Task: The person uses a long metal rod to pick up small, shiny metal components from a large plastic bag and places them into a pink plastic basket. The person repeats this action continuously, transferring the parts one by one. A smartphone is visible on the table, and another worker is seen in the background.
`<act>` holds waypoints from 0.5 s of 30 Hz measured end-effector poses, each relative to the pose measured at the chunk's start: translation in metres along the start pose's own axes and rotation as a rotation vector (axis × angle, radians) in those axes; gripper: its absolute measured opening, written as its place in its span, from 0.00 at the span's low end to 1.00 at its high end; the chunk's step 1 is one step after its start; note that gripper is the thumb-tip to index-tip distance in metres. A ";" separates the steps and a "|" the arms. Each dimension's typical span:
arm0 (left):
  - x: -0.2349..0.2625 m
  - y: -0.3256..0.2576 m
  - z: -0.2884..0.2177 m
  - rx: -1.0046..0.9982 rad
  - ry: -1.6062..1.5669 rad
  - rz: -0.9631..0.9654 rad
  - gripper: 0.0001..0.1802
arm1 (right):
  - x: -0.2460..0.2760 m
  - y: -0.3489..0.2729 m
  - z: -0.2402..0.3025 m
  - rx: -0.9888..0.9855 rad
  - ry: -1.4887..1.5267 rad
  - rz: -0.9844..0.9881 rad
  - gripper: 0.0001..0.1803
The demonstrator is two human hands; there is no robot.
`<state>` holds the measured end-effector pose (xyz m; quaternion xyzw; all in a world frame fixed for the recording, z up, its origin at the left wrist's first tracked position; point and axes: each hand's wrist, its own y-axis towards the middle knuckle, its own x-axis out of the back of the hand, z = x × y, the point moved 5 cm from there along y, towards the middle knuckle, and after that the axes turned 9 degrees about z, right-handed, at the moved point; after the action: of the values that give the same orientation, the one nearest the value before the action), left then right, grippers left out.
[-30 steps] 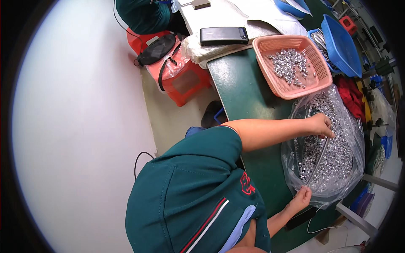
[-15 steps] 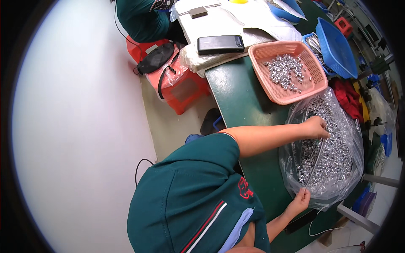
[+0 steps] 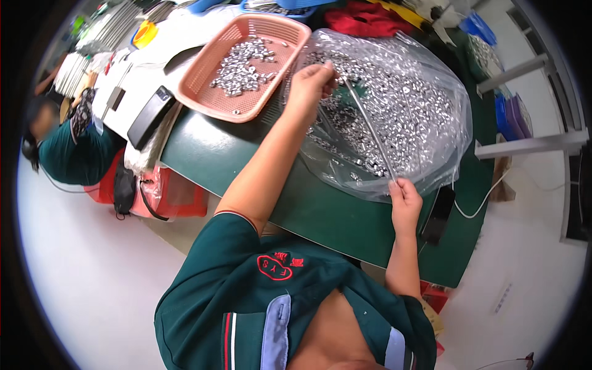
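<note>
A thin metal rod (image 3: 372, 128) slants over an open clear plastic bag (image 3: 453, 139) full of small shiny metal fittings (image 3: 410, 117). The fingers of my right hand (image 3: 405, 200) are closed on the rod's near end, at the bag's near rim. Just left of the rod's far end is my left hand (image 3: 309, 87), above the bag's left side. Its fingertips are pinched together, and whatever is between them is too small to make out. A patch of green tabletop shows among the fittings near the rod's far end.
Left of the bag stands a pink plastic basket (image 3: 203, 102) with more fittings inside. A black power bank (image 3: 151, 117) lies farther left. Red cloth (image 3: 370, 20) is behind the bag, and a black phone-like object (image 3: 439, 216) lies to its right. Another person (image 3: 77, 151) sits at far left.
My view has swung round, so the bag and basket appear farther left. My left hand has parted slightly from the rod's far end; my right hand still holds the near end.
</note>
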<state>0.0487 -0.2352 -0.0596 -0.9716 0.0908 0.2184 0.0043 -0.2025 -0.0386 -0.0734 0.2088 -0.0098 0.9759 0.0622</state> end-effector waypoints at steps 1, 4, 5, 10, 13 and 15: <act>0.000 0.000 -0.001 0.004 -0.014 0.001 0.17 | 0.002 0.000 0.000 0.004 -0.004 -0.015 0.07; 0.002 0.003 -0.001 0.033 -0.002 0.035 0.19 | 0.004 0.000 0.003 0.013 -0.014 -0.028 0.07; 0.002 0.003 0.000 0.042 0.001 0.057 0.19 | 0.004 -0.001 0.005 0.009 -0.014 -0.023 0.07; -0.009 0.001 0.006 0.029 0.053 0.140 0.18 | 0.006 -0.003 0.002 0.003 0.012 -0.016 0.08; -0.014 0.001 0.011 0.022 0.200 0.125 0.15 | 0.006 -0.002 -0.001 -0.023 0.040 -0.017 0.08; -0.012 0.007 0.020 0.039 0.404 0.099 0.14 | 0.007 -0.001 -0.006 -0.056 0.049 -0.015 0.08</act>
<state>0.0277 -0.2394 -0.0724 -0.9898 0.1414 0.0171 -0.0061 -0.2114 -0.0369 -0.0764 0.1829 -0.0342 0.9796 0.0755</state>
